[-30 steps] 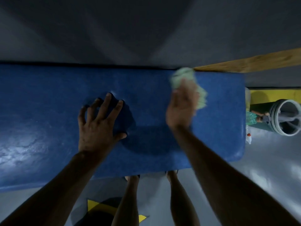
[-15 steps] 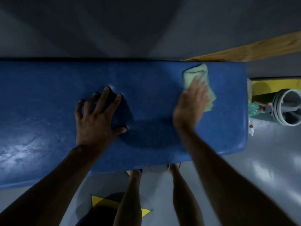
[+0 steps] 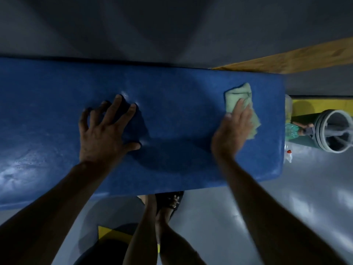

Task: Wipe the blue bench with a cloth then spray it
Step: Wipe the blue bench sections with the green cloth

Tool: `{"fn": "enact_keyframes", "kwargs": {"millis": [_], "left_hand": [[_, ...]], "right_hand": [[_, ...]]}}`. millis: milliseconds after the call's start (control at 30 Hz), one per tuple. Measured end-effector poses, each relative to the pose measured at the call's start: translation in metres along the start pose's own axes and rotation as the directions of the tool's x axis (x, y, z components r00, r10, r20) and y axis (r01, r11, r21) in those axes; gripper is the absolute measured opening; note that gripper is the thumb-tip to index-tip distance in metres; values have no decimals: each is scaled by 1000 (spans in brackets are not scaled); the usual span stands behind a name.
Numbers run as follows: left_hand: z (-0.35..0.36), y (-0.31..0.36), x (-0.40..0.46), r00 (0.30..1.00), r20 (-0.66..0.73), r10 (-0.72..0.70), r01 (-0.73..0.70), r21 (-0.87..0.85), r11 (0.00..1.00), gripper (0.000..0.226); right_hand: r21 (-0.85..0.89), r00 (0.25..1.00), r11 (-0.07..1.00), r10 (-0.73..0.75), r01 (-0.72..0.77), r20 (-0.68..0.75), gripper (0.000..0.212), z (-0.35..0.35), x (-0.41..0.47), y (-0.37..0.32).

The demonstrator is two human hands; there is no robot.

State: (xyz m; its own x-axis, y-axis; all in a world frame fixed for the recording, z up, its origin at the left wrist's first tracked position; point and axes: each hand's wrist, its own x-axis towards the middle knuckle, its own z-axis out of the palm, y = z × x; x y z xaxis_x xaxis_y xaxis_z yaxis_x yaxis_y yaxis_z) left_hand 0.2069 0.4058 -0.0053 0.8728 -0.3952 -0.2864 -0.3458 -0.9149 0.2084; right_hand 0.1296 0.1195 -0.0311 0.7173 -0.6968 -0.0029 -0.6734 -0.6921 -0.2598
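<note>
A blue padded bench (image 3: pixel 172 92) runs across the view from the left edge to its right end. My left hand (image 3: pixel 105 131) rests on the middle of the bench with fingers spread, their tips denting the pad. My right hand (image 3: pixel 232 129) presses a folded pale green cloth (image 3: pixel 239 94) flat against the bench near its right end, with straight fingers lying over the cloth. The cloth sticks out beyond my fingertips and to the right of my palm.
Right of the bench end, on the grey floor, stand a grey round container (image 3: pixel 332 131), a greenish bottle (image 3: pixel 292 131) and a small clear bottle with a red cap (image 3: pixel 288 155). A wooden board (image 3: pixel 286 60) lies behind. My legs (image 3: pixel 152 226) stand at the bench's near edge.
My right hand has slid the cloth rightwards along the bench toward its end and a little nearer to me. My left hand has stayed planted in the middle.
</note>
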Motion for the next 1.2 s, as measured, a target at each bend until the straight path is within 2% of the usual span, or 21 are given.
{"fn": "enact_keyframes", "kwargs": {"millis": [67,133,233,267,300,333,367,467,533,567,633,667,767,833,867,900,967,1033,1067,1133,1200], "left_hand": [[-1,1,-1,1000,-3,-2,2,4,1000,105],[-3,3,-1,1000,3,-8,8,10,1000,106],[-6,6,-2,999,20,-33,33,9,999,107],[-6,7,-2,999,20,-40,40,9,999,107],[-6,8,-2,999,22,-45,45,11,999,106],[-6,9,-3,998,26,-50,50,12,999,106],[-6,10,-3,998,27,-56,56,13,998,106],[-5,14,-4,998,17,-61,61,15,998,106],[-4,17,-4,997,11,-74,74,17,997,107],[-4,20,-5,996,9,-86,85,20,996,107],[-3,25,-6,995,7,-97,96,32,995,108],[-3,28,-7,995,0,-100,100,35,994,107],[-7,32,-17,995,-26,-100,100,34,994,102],[-10,34,-29,994,-62,-87,90,39,995,100],[-10,34,-37,995,-73,-75,78,39,996,100],[-9,33,-46,995,-77,-62,64,28,998,98],[-5,29,-64,995,-75,-61,61,2,998,96],[3,24,-83,998,-35,-49,50,6,999,92],[8,23,-91,999,-11,-45,45,9,999,90],[18,24,-104,998,27,-54,54,14,998,87],[23,26,-109,996,45,-77,76,10,997,85]], "right_hand": [[120,998,991,-58,59,-12,57,16,-33,-47],[142,936,942,-323,303,142,53,22,-77,-77],[151,628,687,-717,711,302,57,4,-76,-48],[145,538,594,-789,791,297,57,-1,-57,-25],[123,502,555,-811,823,302,59,-6,-38,1],[90,531,579,-791,810,305,62,-11,-19,31],[64,630,668,-727,742,273,64,-18,-4,60],[76,944,951,-308,301,119,54,-30,0,102],[76,1000,997,-21,21,-2,52,-14,-27,72],[120,998,993,31,-25,-49,53,-6,-43,46],[213,990,967,-136,141,-37,51,6,-83,-2],[223,949,929,-311,294,44,51,8,-108,-19],[231,626,671,-741,704,245,62,-3,-135,-7],[207,471,525,-843,825,260,68,-9,-101,33],[177,470,524,-839,833,273,67,-13,-84,59],[134,536,584,-797,800,277,65,-18,-66,88],[58,746,770,-632,636,209,59,-34,-43,135],[33,940,943,-333,332,69,52,-37,-42,153],[19,987,986,-164,164,3,51,-31,-50,144],[44,993,997,71,-67,-94,52,-12,-72,101],[136,995,989,65,-55,-76,53,1,-109,47]]}}
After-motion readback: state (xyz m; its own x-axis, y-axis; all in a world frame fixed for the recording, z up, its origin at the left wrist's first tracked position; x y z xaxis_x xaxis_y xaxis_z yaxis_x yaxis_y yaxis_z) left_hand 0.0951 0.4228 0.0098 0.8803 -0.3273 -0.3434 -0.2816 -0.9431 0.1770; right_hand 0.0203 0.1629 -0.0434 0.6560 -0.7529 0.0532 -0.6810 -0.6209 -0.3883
